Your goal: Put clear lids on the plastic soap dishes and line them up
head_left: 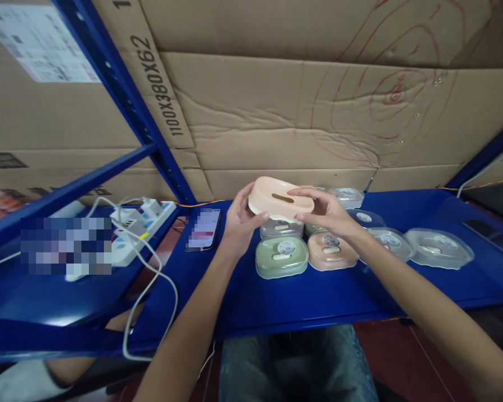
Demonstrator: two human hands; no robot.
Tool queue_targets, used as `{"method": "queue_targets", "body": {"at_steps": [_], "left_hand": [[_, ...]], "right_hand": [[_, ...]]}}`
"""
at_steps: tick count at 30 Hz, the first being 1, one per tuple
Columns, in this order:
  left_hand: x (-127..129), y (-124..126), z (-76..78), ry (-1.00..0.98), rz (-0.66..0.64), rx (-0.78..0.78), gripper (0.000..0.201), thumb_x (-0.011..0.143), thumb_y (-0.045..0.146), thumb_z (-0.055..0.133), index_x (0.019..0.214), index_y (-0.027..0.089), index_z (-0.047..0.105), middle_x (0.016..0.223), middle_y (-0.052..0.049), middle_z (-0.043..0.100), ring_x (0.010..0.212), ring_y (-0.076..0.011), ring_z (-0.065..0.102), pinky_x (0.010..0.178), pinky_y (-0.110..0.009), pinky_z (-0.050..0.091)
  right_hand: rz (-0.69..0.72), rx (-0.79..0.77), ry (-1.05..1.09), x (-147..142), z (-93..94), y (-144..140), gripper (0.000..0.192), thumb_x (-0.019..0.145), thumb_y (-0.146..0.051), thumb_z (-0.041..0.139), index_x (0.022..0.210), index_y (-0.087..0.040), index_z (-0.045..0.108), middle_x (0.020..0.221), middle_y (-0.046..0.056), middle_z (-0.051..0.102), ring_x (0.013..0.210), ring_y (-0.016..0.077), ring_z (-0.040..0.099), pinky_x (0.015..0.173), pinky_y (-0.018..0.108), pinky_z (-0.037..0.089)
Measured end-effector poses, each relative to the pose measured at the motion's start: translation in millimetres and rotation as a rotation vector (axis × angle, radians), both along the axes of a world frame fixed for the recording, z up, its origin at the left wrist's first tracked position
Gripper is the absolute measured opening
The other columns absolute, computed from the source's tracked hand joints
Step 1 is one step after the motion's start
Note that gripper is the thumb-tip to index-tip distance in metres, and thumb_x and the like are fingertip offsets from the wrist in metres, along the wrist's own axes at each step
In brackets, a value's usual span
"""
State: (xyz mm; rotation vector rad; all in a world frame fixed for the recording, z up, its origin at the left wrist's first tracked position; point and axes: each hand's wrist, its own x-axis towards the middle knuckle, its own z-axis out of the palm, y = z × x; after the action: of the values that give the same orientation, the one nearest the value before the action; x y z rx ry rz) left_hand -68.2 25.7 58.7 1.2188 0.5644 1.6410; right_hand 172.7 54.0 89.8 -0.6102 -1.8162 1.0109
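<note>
**Pink box held up over a crowded blue shelf**

Held between both hands above the blue shelf (pixel 302 301): a pink oval box (pixel 280 200), slotted side up, raised clear of the containers below. Left hand (pixel 240 222) clasped on the box's left end, thumb along the lower rim, fingers hidden behind the box. Right hand (pixel 324 211) grasping the right end, fingers laid over the top edge, thumb under the rim; palm turned away and not visible.

Directly beneath the box, a grey container (pixel 281 228), mostly covered by the box and the hands, only its front showing. In front of that, a green container (pixel 281 257) with a clear lid and round sticker, fully in view. Just beside it, a pink container (pixel 331 250), its back edge crossed by the right wrist. Behind the right hand, a sliver of another green piece, too hidden to identify. Farther right, clear lids (pixel 439 247) lying in a row, contents hard to make out through the plastic.

Left of the hands, a phone (pixel 204 229) lying flat, screen blurred out. Farther left, a white power strip (pixel 140 220) with cables, partly masked by a pixelated patch. Cardboard sheets (pixel 318 111) behind everything, print cut off at the frame. Below the shelf edge, jeans-covered knees, cropped.
</note>
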Motion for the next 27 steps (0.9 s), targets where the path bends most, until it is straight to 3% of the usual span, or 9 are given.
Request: {"method": "queue_targets", "body": {"at_steps": [4,7,11,17,20,23,25,27], "left_hand": [[4.1,-9.7,9.5,-0.066,-0.157,-0.1,0.068,0.08,0.033,0.095,0.143,0.022,0.071,0.153,-0.014,0.072,0.152,-0.036,0.06,0.125,-0.046,0.051],[3.6,-11.4,11.8,-0.123,-0.225,-0.204,0.049,0.089,0.042,0.087,0.133,0.022,0.078,0.146,-0.012,0.077,0.144,-0.0353,0.068,0.117,-0.046,0.059],[1.5,-5.3,5.9,-0.108,-0.171,-0.378,0.038,0.088,0.036,0.088,0.118,0.012,0.082,0.123,-0.016,0.085,0.122,-0.0349,0.08,0.104,-0.044,0.066],[0.0,5.0,-2.6,-0.154,-0.072,-0.466,0.036,0.079,0.015,0.087,0.114,0.009,0.081,0.108,-0.016,0.087,0.107,-0.0317,0.084,0.096,-0.038,0.068],[-2.5,9.3,-3.0,-0.212,-0.012,-0.508,0.035,0.081,0.012,0.083,0.116,0.009,0.08,0.107,-0.015,0.087,0.112,-0.0332,0.083,0.103,-0.044,0.067],[-5.8,12.3,-2.7,-0.275,0.055,-0.583,0.033,0.086,0.01,0.077,0.118,0.01,0.078,0.111,-0.015,0.087,0.117,-0.0341,0.082,0.107,-0.048,0.066],[-7.5,12.9,-2.2,-0.299,0.071,-0.625,0.031,0.089,0.012,0.075,0.119,0.01,0.077,0.118,-0.016,0.085,0.121,-0.0355,0.08,0.108,-0.051,0.066],[-8.2,12.3,-1.6,-0.299,0.049,-0.633,0.031,0.091,0.016,0.076,0.122,0.011,0.076,0.128,-0.018,0.083,0.129,-0.0373,0.077,0.11,-0.054,0.065]], "right_hand": [[-0.035,0.066,-0.034,1.4,-8.7,2.5,0.057,0.079,-0.045,0.097,0.133,-0.035,0.081,0.145,0.008,0.068,0.142,0.0316,0.063,0.123,0.058,0.054],[-0.085,0.197,-0.147,4.2,-10.7,-0.7,0.061,0.081,-0.041,0.095,0.139,-0.037,0.078,0.149,0.01,0.062,0.144,0.0328,0.061,0.117,0.057,0.059],[-0.145,0.418,-0.378,3.8,-8.9,-9.0,0.066,0.082,-0.035,0.092,0.146,-0.039,0.074,0.153,0.01,0.06,0.144,0.0355,0.061,0.123,0.064,0.053],[-0.139,0.406,-0.401,12.9,-5.2,-8.6,0.06,0.092,-0.046,0.085,0.15,-0.035,0.071,0.165,0.01,0.058,0.152,0.0339,0.059,0.127,0.058,0.05],[-0.33,0.318,-0.379,48.9,3.5,7.3,0.049,0.1,-0.048,0.075,0.145,-0.029,0.072,0.162,0.011,0.062,0.147,0.0299,0.064,0.12,0.048,0.057],[-0.694,0.164,-0.646,104.6,15.4,28.0,0.042,0.102,-0.043,0.07,0.138,-0.021,0.075,0.147,0.015,0.073,0.128,0.0262,0.074,0.109,0.039,0.06],[-0.787,0.073,-0.754,140.9,19.7,38.1,0.035,0.096,-0.035,0.077,0.124,-0.015,0.08,0.131,0.021,0.08,0.116,0.0315,0.077,0.106,0.045,0.058],[-0.796,-0.018,-0.835,167.8,17.5,42.3,0.028,0.084,-0.036,0.089,0.103,-0.015,0.083,0.112,0.021,0.084,0.1,0.0328,0.078,0.096,0.045,0.058]]}}
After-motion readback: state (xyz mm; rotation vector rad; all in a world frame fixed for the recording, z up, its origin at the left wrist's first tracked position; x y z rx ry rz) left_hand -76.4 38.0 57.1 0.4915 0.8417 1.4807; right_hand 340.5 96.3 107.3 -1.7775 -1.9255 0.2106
